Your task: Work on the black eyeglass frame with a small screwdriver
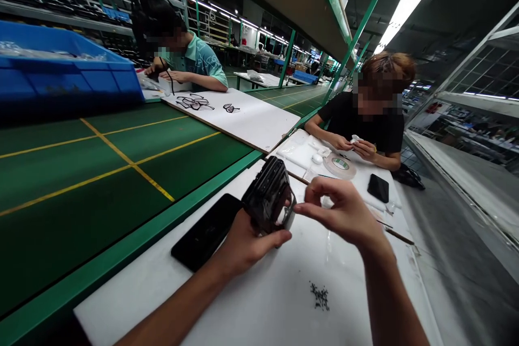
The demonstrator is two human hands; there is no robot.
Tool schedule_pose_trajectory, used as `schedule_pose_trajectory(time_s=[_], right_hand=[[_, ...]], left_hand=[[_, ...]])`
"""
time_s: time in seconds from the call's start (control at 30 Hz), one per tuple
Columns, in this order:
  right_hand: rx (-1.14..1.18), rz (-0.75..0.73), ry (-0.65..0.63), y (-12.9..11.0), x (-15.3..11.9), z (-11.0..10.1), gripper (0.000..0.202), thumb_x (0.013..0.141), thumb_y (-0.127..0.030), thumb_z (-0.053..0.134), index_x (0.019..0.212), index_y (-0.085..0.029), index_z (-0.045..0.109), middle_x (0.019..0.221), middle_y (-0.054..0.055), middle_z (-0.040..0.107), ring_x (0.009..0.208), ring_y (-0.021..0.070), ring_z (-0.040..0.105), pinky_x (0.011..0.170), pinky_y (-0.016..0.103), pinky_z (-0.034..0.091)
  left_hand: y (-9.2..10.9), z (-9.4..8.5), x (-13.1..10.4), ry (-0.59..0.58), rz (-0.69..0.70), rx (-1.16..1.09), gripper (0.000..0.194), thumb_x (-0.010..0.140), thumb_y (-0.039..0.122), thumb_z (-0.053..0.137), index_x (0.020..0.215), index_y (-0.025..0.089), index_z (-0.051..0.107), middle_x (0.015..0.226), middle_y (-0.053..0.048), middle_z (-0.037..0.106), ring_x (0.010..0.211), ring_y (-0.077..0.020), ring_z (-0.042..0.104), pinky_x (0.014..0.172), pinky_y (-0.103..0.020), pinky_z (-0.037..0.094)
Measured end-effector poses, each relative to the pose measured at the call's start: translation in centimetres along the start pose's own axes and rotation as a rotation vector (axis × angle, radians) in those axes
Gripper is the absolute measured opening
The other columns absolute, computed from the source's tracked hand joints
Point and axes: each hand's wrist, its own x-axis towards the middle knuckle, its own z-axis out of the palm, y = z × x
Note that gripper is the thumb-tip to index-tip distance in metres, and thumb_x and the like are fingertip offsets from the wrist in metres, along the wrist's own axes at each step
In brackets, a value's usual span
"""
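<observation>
black frames [270, 194] | white table [251, 303] | green belt [101, 173], yellow lines | blue bin [65, 73]

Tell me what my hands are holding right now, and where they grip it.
Left hand grips a stack of black parts at its near, lower end. Right hand pinches something too small to identify.

A phone [206, 232] lies left of the held stack of frames [270, 194]; a tape roll [339, 165] lies behind.

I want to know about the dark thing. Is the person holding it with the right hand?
No, the left hand grips the black stack of parts, while the right hand pinches beside it.
</observation>
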Motion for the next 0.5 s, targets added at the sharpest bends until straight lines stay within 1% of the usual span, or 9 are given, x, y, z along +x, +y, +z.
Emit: schedule_pose_trajectory(time_s=[0.07,0.13,0.17,0.23,0.3,0.37,0.43,0.47,0.5], right_hand=[[0.0,-0.002,-0.045,0.1,0.4,0.7,0.032,0.085,-0.045,0.084,0.076,-0.02,0.066,0.066,-0.003,0.062,0.063,0.0115,0.054,0.061,0.026,0.042],[0.006,0.028,-0.042,0.3,0.6,1.1,0.034,0.086,-0.049,0.083,0.078,-0.019,0.068,0.067,-0.002,0.064,0.063,0.0115,0.055,0.06,0.025,0.042],[0.016,0.069,-0.018,0.3,0.7,1.0,0.035,0.086,-0.051,0.081,0.08,-0.019,0.068,0.069,-0.002,0.064,0.063,0.0116,0.055,0.059,0.025,0.042],[0.056,0.182,0.021,0.4,0.6,0.4,0.039,0.091,-0.059,0.073,0.09,-0.02,0.068,0.077,0.0,0.068,0.065,0.0119,0.059,0.059,0.024,0.044],[0.12,0.306,0.001,-0.1,0.2,-0.7,0.047,0.097,-0.066,0.06,0.108,-0.021,0.068,0.093,0.003,0.072,0.066,0.0123,0.064,0.062,0.025,0.049],[0.186,0.394,-0.076,-1.2,-0.6,-1.7,0.061,0.099,-0.075,0.047,0.128,-0.024,0.062,0.114,0.008,0.073,0.069,0.0137,0.07,0.066,0.028,0.053],[0.186,0.405,-0.133,-3.1,-1.5,-2.0,0.071,0.097,-0.08,0.042,0.143,-0.028,0.055,0.131,0.011,0.069,0.076,0.0167,0.074,0.069,0.03,0.054],[0.143,0.382,-0.143,-4.1,-2.0,-1.9,0.074,0.094,-0.081,0.046,0.148,-0.03,0.051,0.135,0.011,0.067,0.083,0.0192,0.075,0.071,0.03,0.054],[0.065,0.343,-0.13,-5.2,-2.4,-1.4,0.077,0.09,-0.082,0.055,0.149,-0.032,0.05,0.136,0.01,0.067,0.09,0.0219,0.074,0.072,0.03,0.052]], left_hand=[[-0.2,-0.1,-0.1,-0.025,0.019,0.038,0.024,0.08,0.029,0.084,0.09,0.016,0.068,0.075,0.001,0.062,0.07,-0.0141,0.058,0.066,-0.026,0.047],[-0.4,-0.3,-0.3,-0.044,0.022,0.071,0.024,0.082,0.032,0.083,0.086,0.016,0.066,0.08,-0.001,0.065,0.074,-0.0164,0.06,0.068,-0.028,0.049],[-0.4,-0.4,-0.3,-0.05,0.027,0.085,0.025,0.083,0.034,0.083,0.091,0.017,0.066,0.086,-0.003,0.067,0.079,-0.0185,0.063,0.072,-0.03,0.052],[-0.6,-0.5,-0.6,-0.078,0.058,0.132,0.029,0.087,0.037,0.079,0.105,0.018,0.067,0.104,-0.008,0.071,0.096,-0.0247,0.068,0.087,-0.036,0.056],[-0.8,-0.4,-0.9,-0.121,0.101,0.196,0.034,0.093,0.038,0.072,0.121,0.02,0.064,0.121,-0.013,0.07,0.121,-0.0311,0.064,0.107,-0.046,0.051],[-1.2,0.0,-1.2,-0.132,0.129,0.264,0.042,0.096,0.039,0.069,0.133,0.022,0.059,0.126,-0.015,0.069,0.136,-0.0346,0.055,0.118,-0.053,0.042],[-1.8,0.7,-1.5,-0.099,0.132,0.291,0.054,0.096,0.04,0.069,0.144,0.023,0.051,0.128,-0.016,0.068,0.134,-0.0363,0.057,0.117,-0.057,0.044],[-2.2,1.2,-1.6,-0.079,0.146,0.283,0.06,0.095,0.04,0.069,0.149,0.024,0.046,0.13,-0.017,0.067,0.131,-0.0369,0.06,0.114,-0.056,0.047],[-2.6,1.7,-1.7,-0.066,0.169,0.268,0.066,0.095,0.041,0.069,0.153,0.024,0.042,0.131,-0.018,0.067,0.127,-0.0372,0.063,0.11,-0.055,0.051]])
